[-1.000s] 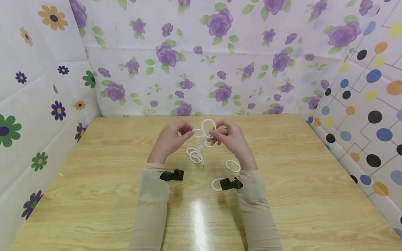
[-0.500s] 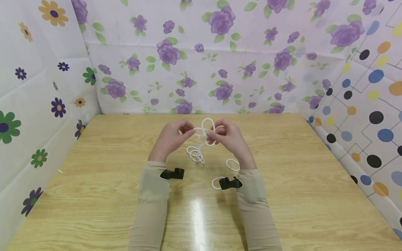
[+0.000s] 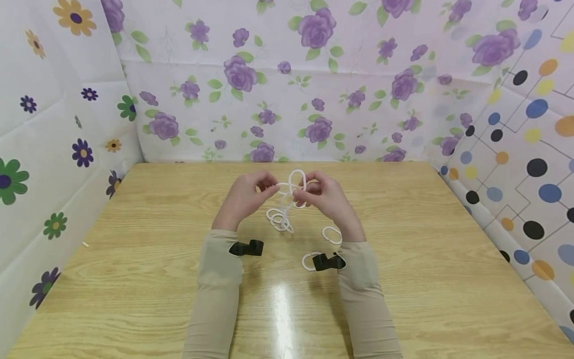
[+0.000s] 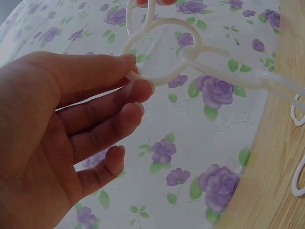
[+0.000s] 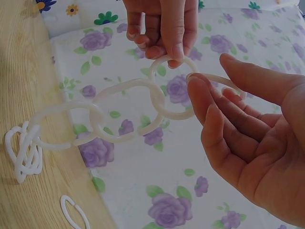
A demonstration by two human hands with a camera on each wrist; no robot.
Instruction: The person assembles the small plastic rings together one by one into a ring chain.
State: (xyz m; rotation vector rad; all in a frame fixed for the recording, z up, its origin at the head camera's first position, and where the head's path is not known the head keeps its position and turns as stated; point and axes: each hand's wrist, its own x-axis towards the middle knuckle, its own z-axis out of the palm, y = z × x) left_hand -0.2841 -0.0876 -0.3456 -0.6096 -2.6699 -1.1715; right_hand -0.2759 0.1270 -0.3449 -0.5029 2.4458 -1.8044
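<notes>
Between the thumb and index finger of my left hand point(image 3: 246, 197) is a white plastic chain link point(image 4: 195, 33), pinched at its edge. Another white link point(image 4: 151, 14) passes through it and stands upright in the head view, where my right hand point(image 3: 329, 197) holds it. In the right wrist view, the right fingers curl around this link with the thumb raised a little, and they hide part of it. From the left hand's link, joined links point(image 5: 128, 85) hang down to a small heap of chain point(image 3: 279, 219) on the table.
On the wooden table point(image 3: 157, 279), two loose white links lie near the right forearm: one link point(image 3: 331, 228) beside the wrist, another link point(image 3: 303, 262) partly behind the black wrist camera point(image 3: 329, 262). A small white bit point(image 3: 85, 244) sits at the left edge. Patterned sheets point(image 3: 269, 89) enclose the table.
The right thumb and fingers have shifted slightly left along the upright link, which has turned a little. The left hand keeps its pinch, and the heap of chain stays nearly where it was.
</notes>
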